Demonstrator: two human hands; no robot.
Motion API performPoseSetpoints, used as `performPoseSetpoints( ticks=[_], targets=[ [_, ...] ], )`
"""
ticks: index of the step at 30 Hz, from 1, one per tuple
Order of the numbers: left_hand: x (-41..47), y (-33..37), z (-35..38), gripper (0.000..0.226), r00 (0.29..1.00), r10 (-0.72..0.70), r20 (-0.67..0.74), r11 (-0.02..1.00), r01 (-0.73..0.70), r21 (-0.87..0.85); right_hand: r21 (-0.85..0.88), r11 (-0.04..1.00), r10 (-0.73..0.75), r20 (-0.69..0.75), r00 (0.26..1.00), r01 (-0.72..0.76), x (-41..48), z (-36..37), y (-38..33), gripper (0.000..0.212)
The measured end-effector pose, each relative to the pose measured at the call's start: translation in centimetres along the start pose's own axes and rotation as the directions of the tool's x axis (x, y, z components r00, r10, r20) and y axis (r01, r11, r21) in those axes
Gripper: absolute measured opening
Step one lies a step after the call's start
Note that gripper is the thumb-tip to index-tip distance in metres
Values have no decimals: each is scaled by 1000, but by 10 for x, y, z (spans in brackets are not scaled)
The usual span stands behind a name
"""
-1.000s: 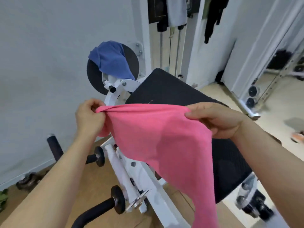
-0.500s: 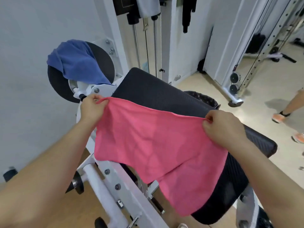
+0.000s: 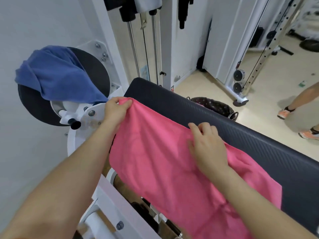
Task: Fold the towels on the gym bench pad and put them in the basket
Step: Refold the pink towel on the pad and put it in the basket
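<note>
Head view: the left hand (image 3: 117, 112) is pinching a corner of the pink towel (image 3: 155, 163), which is lying across the pad (image 3: 233, 128) and hanging over its near edge. The right hand (image 3: 207, 147) is resting on the towel with its fingers bent; whether it is gripping, I cannot tell. If it is not, the overhang could drag the towel off the pad.

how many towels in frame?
2: pink towel spread on the bench pad; blue towel draped over the black disc, left; grey cloth hanging up top may be another.
</note>
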State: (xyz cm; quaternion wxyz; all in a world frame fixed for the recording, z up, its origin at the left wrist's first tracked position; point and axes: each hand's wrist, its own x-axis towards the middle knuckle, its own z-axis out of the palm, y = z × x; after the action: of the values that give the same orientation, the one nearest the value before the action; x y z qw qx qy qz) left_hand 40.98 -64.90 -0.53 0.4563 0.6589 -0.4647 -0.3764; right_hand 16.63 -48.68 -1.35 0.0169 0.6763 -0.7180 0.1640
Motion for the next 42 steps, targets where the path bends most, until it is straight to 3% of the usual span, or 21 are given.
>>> performPoseSetpoints(
  ticks=[4, 8, 16, 19, 22, 24, 28, 31, 35, 39, 42],
  targets=[
    [36, 1, 10, 10, 997, -5, 74, 1000, 4, 16, 4, 997, 76, -63, 995, -76, 33, 2, 1, 6],
    [71, 15, 24, 15, 999, 29, 42, 995, -33, 94, 122, 982, 156, -127, 979, -141, 66, -1, 7, 11],
    [124, 35, 42, 29, 999, -4, 42, 998, 6, -56, 61, 994, 104, -230, 968, -93, 96, 12, 9, 8],
    [123, 33, 44, 32, 998, 43, 42, 999, -42, -27, 26, 996, 94, -222, 971, -91, 97, 10, 7, 8],
    [107, 33, 36, 33, 987, 126, -99, 992, -125, 10, 27, 996, 88, -181, 979, -85, 100, 8, 8, 10],
    [88, 32, 30, 28, 951, 262, -166, 962, -245, 118, 32, 996, 82, -169, 982, -78, 100, 7, 9, 11],
    [70, 13, 38, 32, 875, 461, 147, 806, -482, 343, 14, 998, 56, -156, 986, -55, 93, 3, 9, 17],
    [83, -2, 51, 57, 867, 391, 310, 689, -499, 526, -5, 1000, -29, -108, 994, 29, 80, -7, 11, 31],
    [85, 8, 58, 59, 907, 263, 329, 610, -420, 672, 80, 995, -59, -28, 998, 62, 45, -30, 25, 48],
    [25, 21, 57, 56, 840, 436, 322, 632, -541, 555, 149, 981, 110, 75, 991, -120, -4, -61, 49, 49],
    [-80, 11, 59, 41, 716, 509, 477, 661, -680, 316, 84, 972, 191, 253, 948, -218, -42, -83, 67, 45]
  ],
)
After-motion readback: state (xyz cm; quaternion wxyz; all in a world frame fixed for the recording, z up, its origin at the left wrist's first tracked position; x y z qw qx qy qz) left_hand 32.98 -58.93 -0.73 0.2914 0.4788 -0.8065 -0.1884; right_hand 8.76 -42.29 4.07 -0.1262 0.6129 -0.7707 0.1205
